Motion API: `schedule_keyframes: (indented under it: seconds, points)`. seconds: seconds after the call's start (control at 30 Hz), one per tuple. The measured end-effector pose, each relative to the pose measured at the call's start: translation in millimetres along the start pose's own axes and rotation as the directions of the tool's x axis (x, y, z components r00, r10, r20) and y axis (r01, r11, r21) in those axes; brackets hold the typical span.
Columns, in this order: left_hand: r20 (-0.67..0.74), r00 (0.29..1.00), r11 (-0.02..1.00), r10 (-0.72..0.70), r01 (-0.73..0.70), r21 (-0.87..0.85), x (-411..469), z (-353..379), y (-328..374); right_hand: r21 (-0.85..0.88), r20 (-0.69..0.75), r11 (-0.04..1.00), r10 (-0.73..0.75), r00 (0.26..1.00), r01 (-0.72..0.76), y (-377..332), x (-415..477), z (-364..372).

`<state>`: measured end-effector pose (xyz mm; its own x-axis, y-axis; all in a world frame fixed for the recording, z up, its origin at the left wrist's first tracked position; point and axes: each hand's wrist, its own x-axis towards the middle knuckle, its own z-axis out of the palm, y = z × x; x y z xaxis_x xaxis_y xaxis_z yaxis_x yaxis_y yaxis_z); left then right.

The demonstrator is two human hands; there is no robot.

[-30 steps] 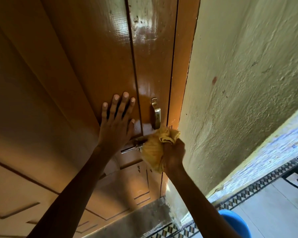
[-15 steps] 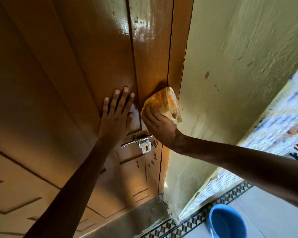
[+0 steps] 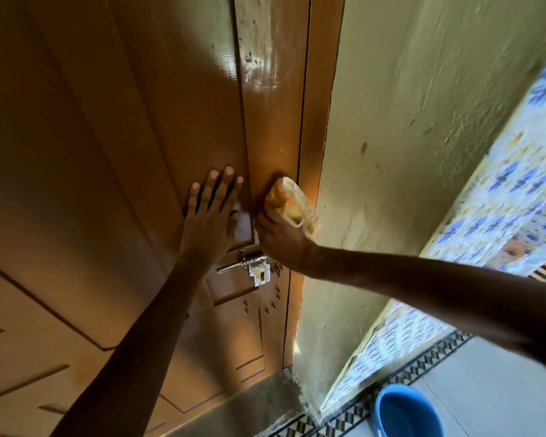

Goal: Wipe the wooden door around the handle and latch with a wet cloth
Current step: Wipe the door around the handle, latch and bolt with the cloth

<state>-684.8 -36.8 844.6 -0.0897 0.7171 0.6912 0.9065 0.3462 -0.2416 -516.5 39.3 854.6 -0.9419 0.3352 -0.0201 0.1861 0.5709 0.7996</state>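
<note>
A glossy brown wooden door (image 3: 123,137) fills the left of the view. My left hand (image 3: 207,216) lies flat on it with the fingers spread, just left of the door's vertical stile. My right hand (image 3: 281,236) grips a bunched yellow cloth (image 3: 292,203) and presses it against the stile, right over the spot of the handle, which is hidden. The metal latch (image 3: 252,268) sits just below both hands, uncovered. Pale smears and dark specks mark the stile higher up.
A rough pale green wall (image 3: 407,152) meets the door frame on the right. A blue bucket (image 3: 405,411) stands on the tiled floor at the bottom right. A blue-patterned surface (image 3: 511,197) runs along the right edge.
My right hand has swung the cloth up from the latch to the handle area, uncovering the latch. My left hand has stayed flat on the door.
</note>
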Motion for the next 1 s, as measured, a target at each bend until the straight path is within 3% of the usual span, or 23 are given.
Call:
schedule_keyframes:
  seconds: [0.03, 0.17, 0.3, 0.43, 0.5, 0.6, 0.7, 0.77, 0.83, 0.9, 0.93, 1.0]
  points:
    - [0.007, 1.000, 1.000, -0.003, 0.003, -0.001, 0.4, 0.0, -0.1, -0.011, 0.019, 1.000, 0.024, 1.000, -0.023, 6.0, -1.4, -3.3]
    - [0.016, 1.000, 1.000, 0.009, -0.009, -0.020, -0.2, 2.0, -1.2, 0.033, -0.195, 0.995, 0.099, 0.976, -0.094, 16.0, 1.6, -6.4]
    - [0.004, 1.000, 0.999, 0.002, -0.002, -0.032, -0.4, 4.6, -1.2, 0.106, -0.110, 0.984, 0.156, 0.982, -0.144, -28.7, 7.9, 17.9]
    - [0.022, 1.000, 1.000, 0.012, -0.011, -0.020, 0.8, 4.1, -1.4, 0.280, -0.150, 0.951, 0.177, 0.973, -0.130, -54.2, 3.8, 40.6]
    - [0.038, 0.999, 1.000, 0.011, -0.010, -0.023, -0.6, 3.9, -0.4, 0.444, -0.194, 0.885, 0.245, 0.950, -0.138, -64.5, -17.4, 45.6]
    - [0.044, 0.999, 1.000, 0.012, -0.012, -0.010, 0.2, 4.2, -0.7, 0.751, -0.142, 0.616, 0.502, 0.853, -0.238, -79.7, -55.3, 50.5]
    - [0.032, 0.999, 1.000, 0.014, -0.014, -0.003, -0.5, 2.3, 2.0, 0.915, 0.135, 0.181, 0.704, 0.698, -0.359, -93.9, -84.1, 57.0]
    - [0.028, 0.999, 1.000, 0.018, -0.018, -0.009, -3.6, 2.3, 5.1, 0.937, 0.333, -0.188, 0.737, 0.589, -0.295, -101.1, -91.6, 57.5]
    - [0.030, 0.998, 0.998, 0.053, -0.052, -0.028, -14.9, 6.1, 9.1, 0.877, 0.480, -0.415, 0.735, 0.478, -0.242, -102.8, -90.8, 57.5]
    - [0.035, 0.993, 0.991, 0.116, -0.114, -0.067, -34.7, 14.3, 11.3, 0.855, 0.518, -0.464, 0.767, 0.379, -0.230, -98.6, -82.2, 58.0]
    - [0.047, 0.989, 0.986, 0.142, -0.137, -0.093, -45.9, 19.9, 11.7, 0.863, 0.506, -0.450, 0.774, 0.380, -0.231, -97.5, -74.9, 57.7]
    - [0.089, 0.984, 0.980, 0.153, -0.140, -0.140, -66.0, 29.5, 10.7, 0.904, 0.428, -0.360, 0.774, 0.466, -0.232, -99.1, -56.7, 53.7]
